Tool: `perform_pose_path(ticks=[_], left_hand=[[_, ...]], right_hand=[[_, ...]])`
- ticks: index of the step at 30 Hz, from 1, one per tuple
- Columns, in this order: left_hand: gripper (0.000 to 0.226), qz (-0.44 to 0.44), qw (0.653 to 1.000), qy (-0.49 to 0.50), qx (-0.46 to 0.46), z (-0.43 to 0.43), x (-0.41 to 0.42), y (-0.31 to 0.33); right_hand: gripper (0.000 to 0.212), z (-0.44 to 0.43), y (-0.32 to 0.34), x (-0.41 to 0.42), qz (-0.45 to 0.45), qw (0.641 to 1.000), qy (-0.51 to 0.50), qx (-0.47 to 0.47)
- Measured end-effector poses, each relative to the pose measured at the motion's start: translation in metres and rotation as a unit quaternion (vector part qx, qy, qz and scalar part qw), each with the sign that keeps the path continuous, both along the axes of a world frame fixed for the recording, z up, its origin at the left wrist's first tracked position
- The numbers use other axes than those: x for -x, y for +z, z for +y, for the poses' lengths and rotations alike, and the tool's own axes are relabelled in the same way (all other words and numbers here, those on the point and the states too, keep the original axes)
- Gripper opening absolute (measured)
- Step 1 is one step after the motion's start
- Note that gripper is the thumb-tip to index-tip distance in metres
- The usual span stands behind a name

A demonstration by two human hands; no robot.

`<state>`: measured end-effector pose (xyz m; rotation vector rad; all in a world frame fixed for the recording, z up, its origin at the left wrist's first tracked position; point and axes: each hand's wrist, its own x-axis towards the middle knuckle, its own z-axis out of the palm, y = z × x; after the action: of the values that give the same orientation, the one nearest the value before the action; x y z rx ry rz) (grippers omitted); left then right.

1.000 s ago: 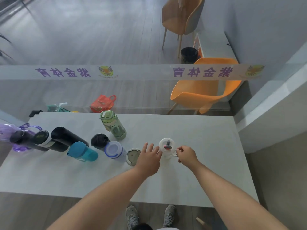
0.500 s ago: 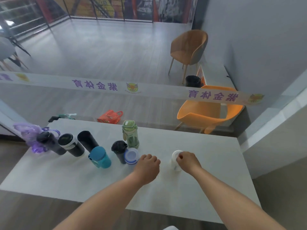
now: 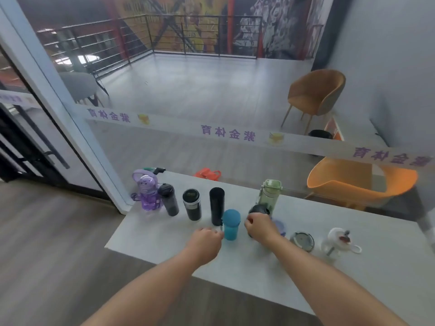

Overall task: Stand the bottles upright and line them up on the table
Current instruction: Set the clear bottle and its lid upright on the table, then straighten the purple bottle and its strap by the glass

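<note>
Several bottles stand upright on the white table (image 3: 164,234). From the left they are a purple bottle (image 3: 147,196), a dark grey bottle (image 3: 168,201), a black-and-silver bottle (image 3: 191,205), a tall black bottle (image 3: 216,205) and a teal bottle (image 3: 231,225). My left hand (image 3: 207,238) is a closed fist touching the teal bottle's left side. My right hand (image 3: 261,228) wraps around a black-capped bottle (image 3: 259,209), hiding most of its body. A blue-lidded bottle (image 3: 281,228) peeks out behind that hand. A green bottle (image 3: 269,195) stands further back. A grey-lidded cup (image 3: 302,241) and a clear white-lidded bottle (image 3: 336,243) stand to the right.
A glass wall with a printed banner (image 3: 226,134) runs along the table's far edge. Behind it are an orange chair (image 3: 353,182), a red bag (image 3: 208,174) and a brown chair (image 3: 315,95). The table's front edge crosses under my forearms.
The camera has tilted up and swung left. My right hand left the clear bottle and moved left onto the black-capped bottle. My left hand moved left to the teal bottle.
</note>
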<state>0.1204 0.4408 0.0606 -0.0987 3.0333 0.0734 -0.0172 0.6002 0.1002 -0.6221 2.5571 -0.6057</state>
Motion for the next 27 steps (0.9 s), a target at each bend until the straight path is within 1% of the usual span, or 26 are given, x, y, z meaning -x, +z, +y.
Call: perform_pose_path(ticks=[3, 7, 10, 12, 16, 18, 21, 24, 25, 27], left_hand=[[0.018, -0.008, 0.999, 0.052, -0.005, -0.046, -0.026, 0.002], [0.03, -0.009, 0.994, 0.108, -0.004, -0.101, -0.044, 0.002], [0.028, 0.003, 0.989, 0.146, -0.01, -0.14, -0.048, 0.002], [0.026, 0.005, 0.986, 0.167, -0.007, -0.168, -0.049, 0.002], [0.022, -0.012, 0.979, 0.203, 0.02, -0.223, -0.049, -0.003], [0.023, -0.022, 0.974, 0.224, 0.019, -0.249, -0.048, -0.005], [0.029, -0.015, 0.968, 0.249, 0.003, -0.287, -0.041, -0.009], [0.037, 0.0, 0.958, 0.28, -0.055, -0.321, -0.031, -0.014], [0.038, -0.001, 0.957, 0.282, -0.066, -0.331, -0.028, -0.017], [0.04, -0.008, 0.959, 0.272, -0.076, -0.349, -0.019, -0.026]], right_hand=[[0.021, -0.054, 0.006, -0.022, -0.004, 0.999, 0.042, -0.014], [0.025, -0.118, 0.01, -0.033, -0.009, 0.997, 0.072, -0.006], [0.027, -0.169, 0.013, -0.027, -0.007, 0.994, 0.108, -0.003], [0.023, -0.206, 0.013, -0.02, -0.006, 0.991, 0.133, 0.005], [0.022, -0.278, 0.005, -0.005, -0.003, 0.986, 0.165, 0.031], [0.02, -0.312, -0.001, 0.002, -0.007, 0.982, 0.185, 0.032], [0.022, -0.36, -0.006, 0.013, -0.007, 0.977, 0.212, 0.009], [0.021, -0.399, -0.01, 0.023, 0.003, 0.976, 0.219, 0.013], [0.023, -0.41, -0.013, 0.025, 0.004, 0.976, 0.219, 0.014], [0.036, -0.43, -0.019, 0.031, -0.006, 0.976, 0.219, 0.003]])
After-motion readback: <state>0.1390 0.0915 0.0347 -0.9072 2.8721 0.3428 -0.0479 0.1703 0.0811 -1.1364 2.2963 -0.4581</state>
